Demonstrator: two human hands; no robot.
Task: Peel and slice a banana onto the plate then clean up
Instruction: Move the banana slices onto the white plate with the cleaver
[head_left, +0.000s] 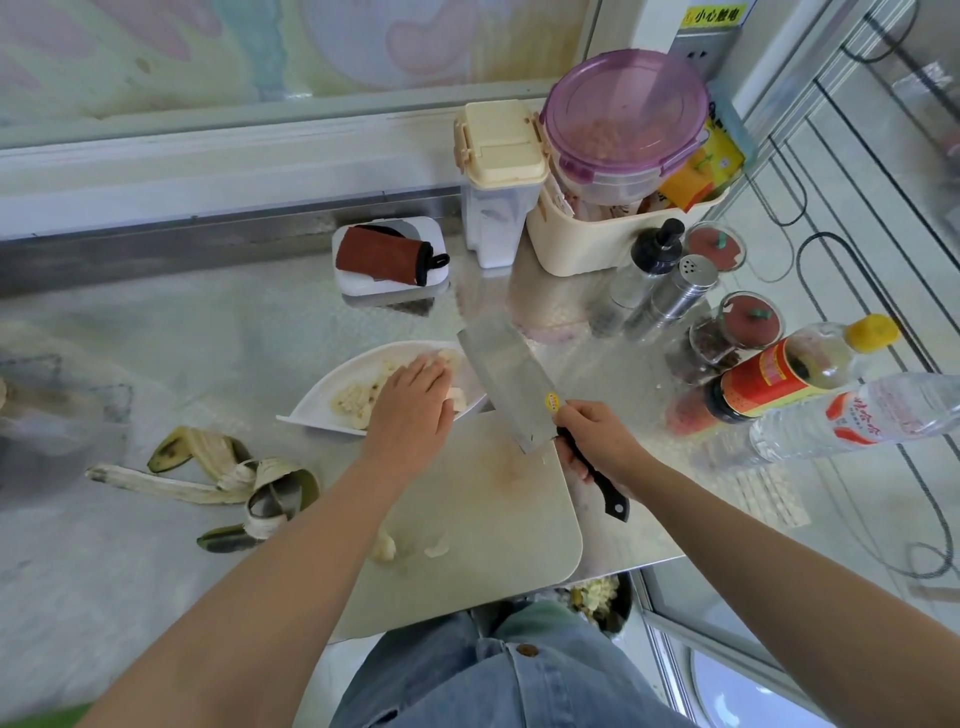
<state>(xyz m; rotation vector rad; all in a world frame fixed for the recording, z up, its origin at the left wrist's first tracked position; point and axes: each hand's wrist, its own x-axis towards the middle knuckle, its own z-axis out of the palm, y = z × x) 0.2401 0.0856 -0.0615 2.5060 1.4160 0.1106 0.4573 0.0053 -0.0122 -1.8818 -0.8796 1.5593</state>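
Left hand (410, 410) lies mostly flat, fingers stretched over the pale mushy banana slices (353, 400) on the white oval plate (332, 384), just past the far edge of the off-white plastic cutting board (493, 519). Right hand (597, 441) is wrapped round the black handle of the steel cleaver (506, 374). The blackened yellow peel (223, 478) is left of the board.

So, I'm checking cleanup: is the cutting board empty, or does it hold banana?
Not empty. Two small banana bits lie by the cutting board's near-left edge; the rest looks bare.
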